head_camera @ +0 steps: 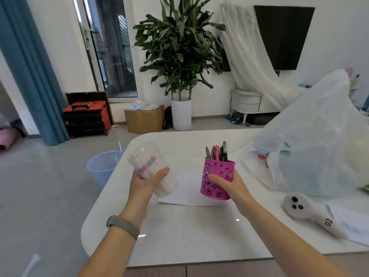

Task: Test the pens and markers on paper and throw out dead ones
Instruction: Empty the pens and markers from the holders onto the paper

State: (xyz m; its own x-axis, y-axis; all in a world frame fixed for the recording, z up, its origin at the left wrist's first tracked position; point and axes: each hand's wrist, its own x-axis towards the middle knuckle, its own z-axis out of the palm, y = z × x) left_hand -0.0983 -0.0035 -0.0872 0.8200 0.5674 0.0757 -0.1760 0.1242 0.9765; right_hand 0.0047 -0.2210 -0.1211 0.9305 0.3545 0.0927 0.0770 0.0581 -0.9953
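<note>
Now | left hand (148, 179): markers cup (153, 172) | right hand (229, 183): pen holder (216, 176) | "02": white device (311, 211)

Both forearms stretched forward, left hand (146, 177) palm up with fingers curled in a grip, band on left wrist, right hand (229, 181) turned inward, thumb and fingers wrapped in a grip

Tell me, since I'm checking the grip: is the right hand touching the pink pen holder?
Touching. The head view shows the right hand wrapped around the pink pen holder, thumb across its front.
</note>
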